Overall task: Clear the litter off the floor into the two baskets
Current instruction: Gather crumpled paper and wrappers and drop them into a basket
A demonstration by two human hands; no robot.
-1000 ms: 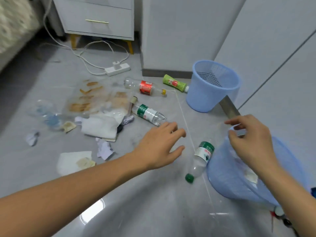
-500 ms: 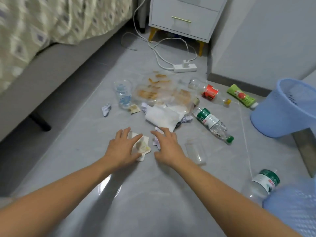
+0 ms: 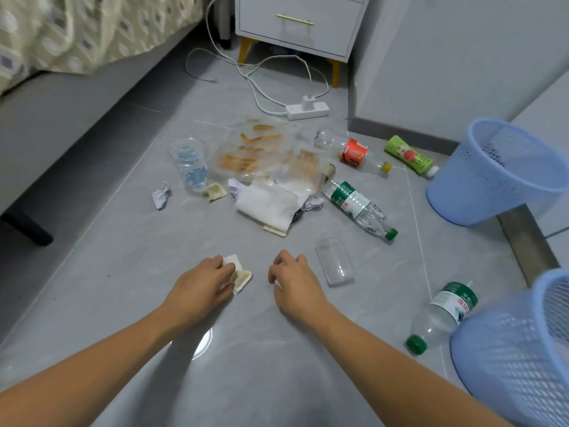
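Observation:
My left hand (image 3: 201,286) grips a stained white tissue (image 3: 240,274) on the grey floor. My right hand (image 3: 297,283) curls over a small crumpled white paper, almost all hidden under the fingers. Beyond them lies a heap of litter: a white napkin (image 3: 268,204), a greasy clear food tray (image 3: 264,155), a clear cup (image 3: 189,163), a paper ball (image 3: 161,195). Bottles lie to the right: a green-labelled one (image 3: 358,206), a red-labelled one (image 3: 352,151), a green one (image 3: 409,155), another by the near basket (image 3: 443,315). Two blue baskets stand right: far (image 3: 492,180), near (image 3: 517,359).
A small clear container (image 3: 334,261) lies just right of my right hand. A white power strip (image 3: 308,110) with trailing cable sits before a nightstand (image 3: 298,23). A bed (image 3: 77,66) runs along the left; a wall rises at the right.
From the near basket, both hands swung left and down onto the floor litter. Since half a second ago their fingers have curled tighter round the tissue and the paper scrap.

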